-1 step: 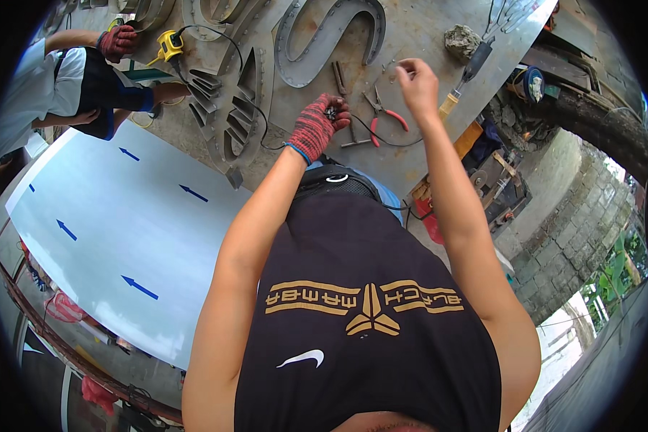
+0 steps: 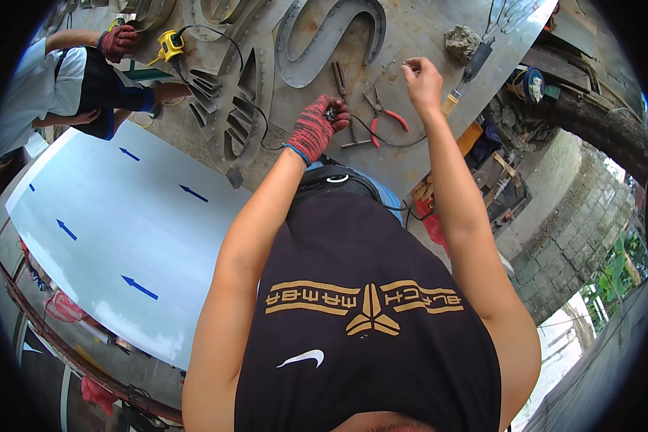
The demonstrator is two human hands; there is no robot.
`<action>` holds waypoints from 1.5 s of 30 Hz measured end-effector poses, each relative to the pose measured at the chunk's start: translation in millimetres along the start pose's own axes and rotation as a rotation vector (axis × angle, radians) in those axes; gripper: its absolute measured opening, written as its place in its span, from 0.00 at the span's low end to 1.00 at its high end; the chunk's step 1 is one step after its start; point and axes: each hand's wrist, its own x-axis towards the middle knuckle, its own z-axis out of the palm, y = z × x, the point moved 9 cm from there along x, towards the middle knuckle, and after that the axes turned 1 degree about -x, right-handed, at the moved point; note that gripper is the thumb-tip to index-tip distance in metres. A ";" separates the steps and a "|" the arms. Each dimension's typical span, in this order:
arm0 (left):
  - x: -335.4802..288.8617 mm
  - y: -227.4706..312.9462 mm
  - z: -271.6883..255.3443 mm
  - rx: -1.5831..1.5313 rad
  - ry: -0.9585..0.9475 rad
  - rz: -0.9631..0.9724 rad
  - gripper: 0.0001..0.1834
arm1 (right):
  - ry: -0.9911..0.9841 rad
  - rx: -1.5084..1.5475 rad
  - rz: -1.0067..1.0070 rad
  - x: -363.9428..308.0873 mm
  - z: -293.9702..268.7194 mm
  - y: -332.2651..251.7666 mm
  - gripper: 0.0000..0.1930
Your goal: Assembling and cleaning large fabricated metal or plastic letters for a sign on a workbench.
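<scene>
At upper centre, the gloved left hand [image 2: 318, 124] curls around small metal pieces [image 2: 330, 114]; the bare right hand [image 2: 424, 84] bends its fingers, any grip unclear. Piece-by-piece handling seems underway, next needing fingertip precision.

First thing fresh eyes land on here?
Probably the big pale sheet with blue arrows, filling the left side. Next, the S-shaped metal form at top centre. Below it, the red-and-black gloved left hand holds small dark bits; red-handled pliers lie to its right.
</scene>
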 end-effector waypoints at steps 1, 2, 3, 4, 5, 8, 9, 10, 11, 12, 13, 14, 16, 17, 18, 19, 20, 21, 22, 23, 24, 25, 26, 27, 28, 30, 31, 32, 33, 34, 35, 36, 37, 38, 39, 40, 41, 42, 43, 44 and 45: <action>-2.7 -0.5 10.9 0.003 -0.003 -0.004 0.19 | 0.032 -0.070 0.025 11.8 -1.5 21.1 0.13; -10.4 -0.3 11.0 0.039 0.136 0.019 0.16 | 0.030 -0.070 0.027 18.1 -0.4 28.7 0.13; -17.4 2.0 8.8 0.075 0.274 0.041 0.13 | 0.018 -0.131 0.031 23.1 1.6 36.8 0.13; -18.6 2.9 2.7 0.071 0.278 0.049 0.13 | 0.001 -0.189 0.026 26.8 5.8 37.4 0.14; -19.3 2.4 -0.2 0.026 0.237 0.036 0.13 | -0.004 -0.188 0.021 28.6 9.2 38.6 0.14; -19.0 1.5 -14.3 -0.028 0.214 0.024 0.12 | -0.009 -0.222 -0.014 33.6 15.7 38.6 0.14; -18.7 0.7 -20.1 -0.033 0.227 0.020 0.12 | -0.039 -0.218 -0.004 36.4 17.7 40.9 0.13; -19.3 0.2 -20.4 -0.034 0.228 0.016 0.12 | -0.066 -0.216 0.012 36.9 19.2 44.8 0.13; -19.0 -0.9 -18.5 -0.060 0.207 0.005 0.12 | -0.066 -0.217 0.017 37.1 19.7 47.0 0.13; -18.9 -1.9 -16.3 -0.085 0.185 -0.006 0.12 | -0.074 -0.224 0.000 37.3 21.0 47.4 0.13; -18.5 -1.2 -22.3 -0.083 0.186 -0.007 0.12 | -0.083 -0.228 -0.020 37.4 22.6 45.6 0.12; -17.1 0.2 -24.4 -0.089 0.118 -0.019 0.14 | -0.082 -0.226 -0.023 37.3 23.1 42.9 0.12; -15.5 0.7 -23.6 -0.092 0.048 -0.031 0.15 | -0.105 -0.279 -0.051 35.8 26.0 36.5 0.12; -15.4 1.6 -23.2 -0.081 0.067 -0.019 0.16 | -0.104 -0.278 -0.051 34.8 26.1 34.3 0.12; -15.3 2.4 -22.7 -0.071 0.085 -0.005 0.16 | -0.096 -0.336 -0.107 33.5 26.7 27.3 0.12; -15.7 2.4 -13.7 -0.068 0.084 -0.007 0.16 | -0.087 -0.395 -0.159 32.0 26.6 21.8 0.12; -17.3 3.0 -9.4 -0.047 0.159 -0.003 0.13 | -0.084 -0.395 -0.156 31.5 26.1 20.8 0.12; -20.3 4.9 -5.7 -0.025 0.235 0.001 0.11 | -0.089 -0.414 -0.161 31.1 26.3 19.3 0.12; -21.4 6.2 -4.8 -0.024 0.236 0.005 0.11 | -0.096 -0.430 -0.172 31.0 27.4 15.5 0.12; -22.0 7.3 -2.2 -0.034 0.215 0.007 0.12 | -0.096 -0.428 -0.175 30.7 26.9 12.7 0.12; -22.4 8.1 0.5 -0.043 0.195 0.008 0.12 | -0.111 -0.398 -0.150 30.0 26.7 12.8 0.11; -22.1 7.9 4.0 -0.047 0.194 0.010 0.12 | -0.127 -0.371 -0.126 30.1 27.3 15.5 0.11; -21.5 7.5 5.5 -0.031 0.222 0.018 0.12 | -0.129 -0.375 -0.128 28.0 27.1 16.6 0.11; -21.5 7.8 6.4 -0.015 0.251 0.026 0.12 | -0.123 -0.365 -0.112 24.5 25.6 19.7 0.10; -19.5 7.2 2.4 -0.019 0.249 0.029 0.12 | -0.117 -0.353 -0.101 21.8 23.9 21.2 0.10; -10.2 5.1 -5.6 0.047 0.131 0.037 0.21 | -0.108 -0.295 -0.106 16.0 20.6 18.1 0.10; -6.2 3.8 -12.4 0.043 0.128 0.038 0.21 | -0.098 -0.238 -0.103 11.9 16.5 17.1 0.09; -2.8 1.8 -8.1 -0.010 0.027 0.014 0.21 | -0.100 -0.239 -0.106 4.6 15.1 9.5 0.09; -0.9 -1.0 -3.4 -0.063 -0.074 -0.011 0.22 | -0.128 -0.135 -0.091 -5.6 18.1 2.5 0.09; 0.7 -2.9 1.5 -0.066 -0.078 -0.013 0.22 | -0.153 -0.034 -0.074 -17.1 20.0 -7.0 0.09; 0.6 -3.3 -0.9 0.023 0.062 0.014 0.23 | -0.156 -0.022 -0.178 -33.5 21.5 -26.6 0.08; -1.2 -3.5 -5.9 0.112 0.203 0.042 0.23 | -0.210 0.029 -0.215 -52.6 26.5 -46.6 0.08; 0.2 -7.0 -2.2 0.111 0.201 0.039 0.23 | -0.258 0.054 -0.264 -70.8 32.6 -65.0 0.08; 1.8 -8.4 0.7 0.050 0.201 0.064 0.20 | -0.333 0.053 -0.262 -87.0 41.6 -77.0 0.08; 3.8 -9.8 3.8 -0.013 0.198 0.088 0.17 | -0.348 0.009 -0.399 -100.5 44.4 -93.6 0.07; 7.8 -13.2 1.6 -0.012 0.196 0.088 0.17 | -0.356 -0.010 -0.452 -109.7 48.5 -102.1 0.07; 11.5 -5.8 6.2 0.174 0.131 0.190 0.18 | -0.365 -0.029 -0.506 -116.2 51.7 -108.1 0.07; 12.4 1.0 11.4 0.360 0.066 0.293 0.19 | -0.366 -0.028 -0.509 -114.3 52.8 -106.3 0.07; 12.8 3.7 13.5 0.361 0.064 0.288 0.19 | -0.291 0.022 -0.510 -106.8 46.8 -100.3 0.07; 12.9 -0.2 9.3 0.254 0.120 0.153 0.21 | -0.218 0.074 -0.513 -99.8 37.7 -99.9 0.07; 9.4 -5.4 5.5 0.144 0.176 0.021 0.23 | -0.237 0.102 -0.383 -86.7 33.6 -86.9 0.07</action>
